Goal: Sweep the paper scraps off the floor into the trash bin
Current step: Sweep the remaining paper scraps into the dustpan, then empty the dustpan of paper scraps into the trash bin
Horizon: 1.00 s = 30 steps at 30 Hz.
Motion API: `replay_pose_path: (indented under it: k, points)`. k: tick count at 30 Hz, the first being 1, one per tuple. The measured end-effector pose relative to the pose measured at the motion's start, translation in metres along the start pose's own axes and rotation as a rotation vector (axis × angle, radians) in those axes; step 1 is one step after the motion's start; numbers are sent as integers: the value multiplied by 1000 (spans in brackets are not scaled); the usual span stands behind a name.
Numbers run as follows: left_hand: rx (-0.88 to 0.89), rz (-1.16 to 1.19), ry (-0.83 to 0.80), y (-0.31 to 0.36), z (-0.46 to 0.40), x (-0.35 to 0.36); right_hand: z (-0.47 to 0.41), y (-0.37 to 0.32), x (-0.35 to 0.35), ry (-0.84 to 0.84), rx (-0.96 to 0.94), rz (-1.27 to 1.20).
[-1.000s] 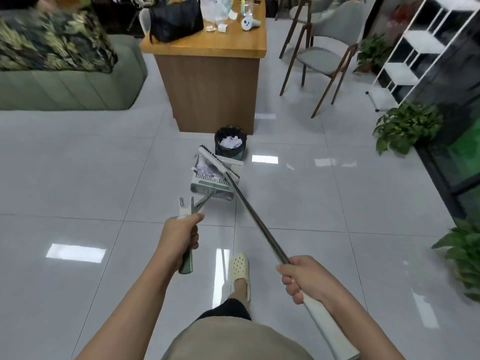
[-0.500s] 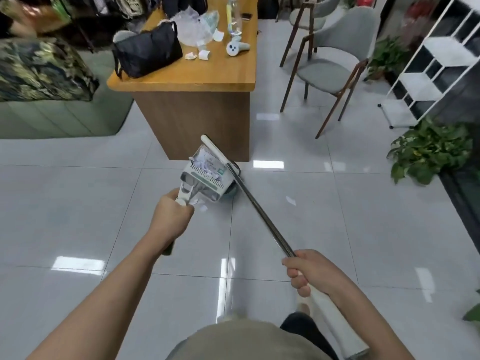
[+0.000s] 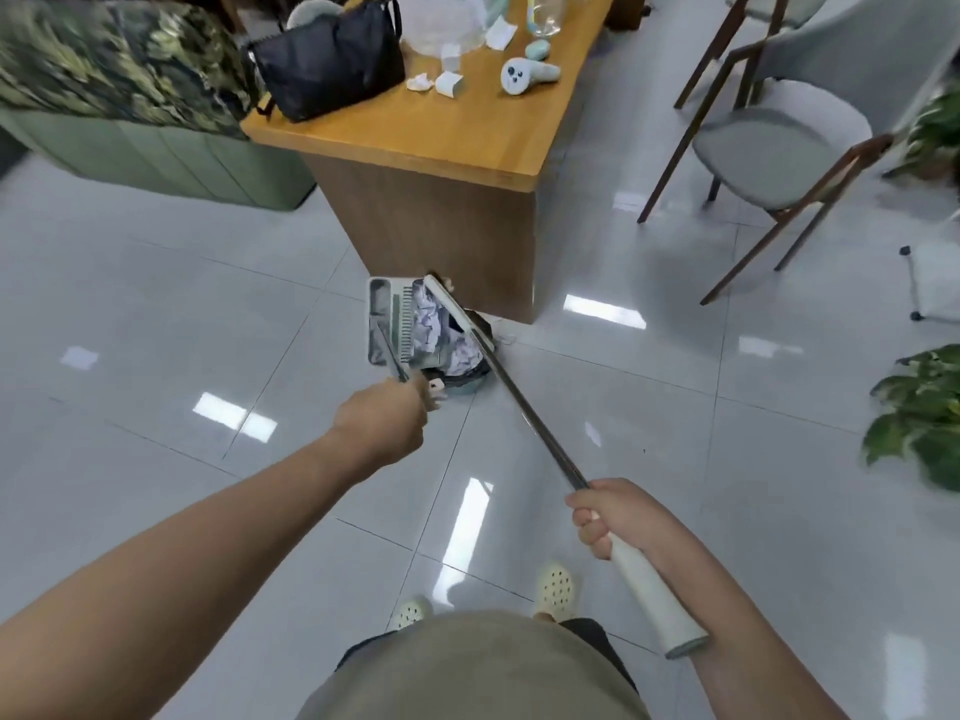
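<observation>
Steel broom [image 3: 524, 407] slants up-left over the tipped dustpan [image 3: 395, 324], each hand's grip grasping one.

We see a grey-white dustpan [image 3: 387, 324] tilted over a dark trash bin [image 3: 470, 379] — crumpled white paper scraps [image 3: 436, 330] sliding out, the broom [image 3: 514, 402] head against them.

Office: desk [image 3: 441, 132], chairs [image 3: 779, 142], sofa [image 3: 171, 158].

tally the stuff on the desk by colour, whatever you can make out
black: 1, the bag
white: 4, the gadget, crumpled scrap, small box, paper slip
pale green: 1, the oval thing
clear: 1, the bottle
total: 7
</observation>
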State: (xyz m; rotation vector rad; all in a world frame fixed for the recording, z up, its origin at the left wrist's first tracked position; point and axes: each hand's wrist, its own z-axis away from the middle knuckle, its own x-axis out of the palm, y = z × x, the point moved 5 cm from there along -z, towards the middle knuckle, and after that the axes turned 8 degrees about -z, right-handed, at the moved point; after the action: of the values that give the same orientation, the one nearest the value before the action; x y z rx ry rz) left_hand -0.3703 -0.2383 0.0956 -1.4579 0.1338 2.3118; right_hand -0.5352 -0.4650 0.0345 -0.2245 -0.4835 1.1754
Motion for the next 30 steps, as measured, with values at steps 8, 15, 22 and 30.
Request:
replay_pose_path:
  k: [8,15,22,30]
  points:
    - [11,-176,-1,41,-14,-6,-22,-13,-26,-17,20,-74]
    - [26,-230,5,54,-15,-9,-28,-15,-34,-23,44,-100]
    - [2,-267,24,54,-18,-26,-31,-11,-35,-43,75,-130]
    - [-8,-244,51,56,-12,-21,-26,-14,-40,-16,65,-111]
